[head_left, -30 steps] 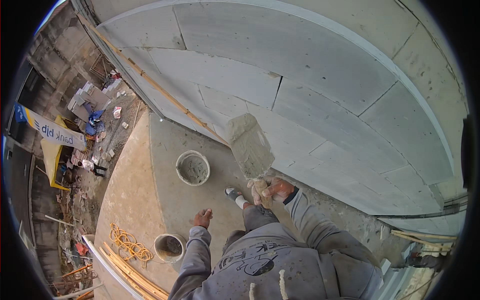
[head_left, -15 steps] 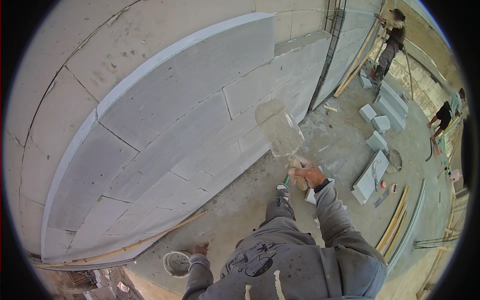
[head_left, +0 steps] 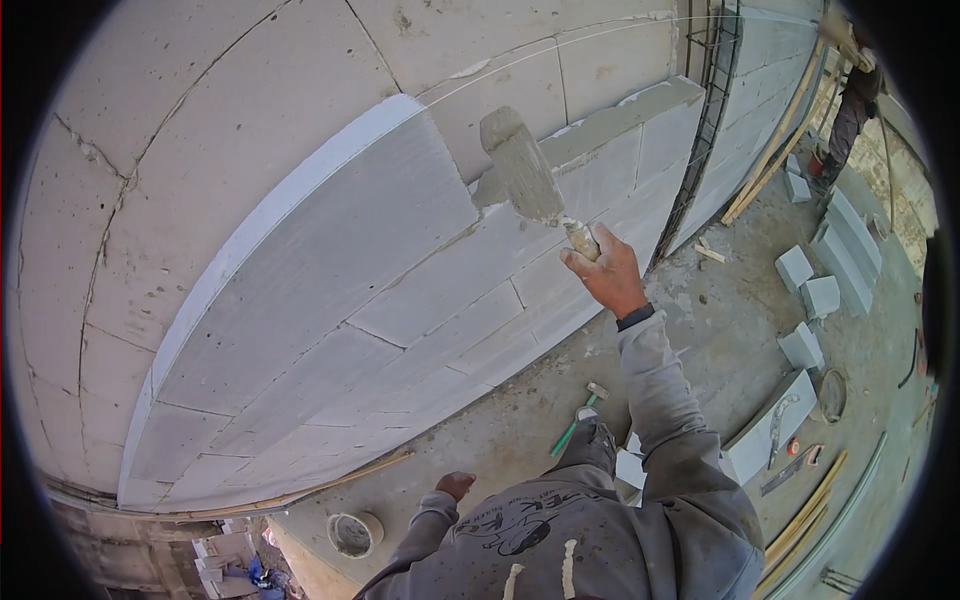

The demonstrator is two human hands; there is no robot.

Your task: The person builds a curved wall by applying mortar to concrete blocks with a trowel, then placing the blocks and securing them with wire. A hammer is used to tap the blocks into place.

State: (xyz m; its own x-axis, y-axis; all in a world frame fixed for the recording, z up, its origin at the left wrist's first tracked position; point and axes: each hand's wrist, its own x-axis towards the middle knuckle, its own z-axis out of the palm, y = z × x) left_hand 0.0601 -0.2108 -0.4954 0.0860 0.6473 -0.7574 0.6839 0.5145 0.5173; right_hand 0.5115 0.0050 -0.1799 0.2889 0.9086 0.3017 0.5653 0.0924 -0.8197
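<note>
1. The fingers of the right hand [head_left: 612, 272] were wrapped around the handle [head_left: 580, 238] of a trowel [head_left: 522, 165].
2. The left hand [head_left: 457, 485] was low down; I could not tell if its fingers were open or closed.
3. The trowel was wide and flat, with gray mud smeared on it.
4. It stuck out past the right fingers, up and to the left, in front of the wall [head_left: 330, 270]. I could not tell if they touched.
5. The wall was big, pale blocks, with a step along its top.
6. On the gray floor [head_left: 500, 430] were a bucket [head_left: 354, 535] and a green-handled hammer [head_left: 580, 420].
7. To the right lay cut blocks [head_left: 795, 268]; farther off stood another person [head_left: 855, 110].
</note>
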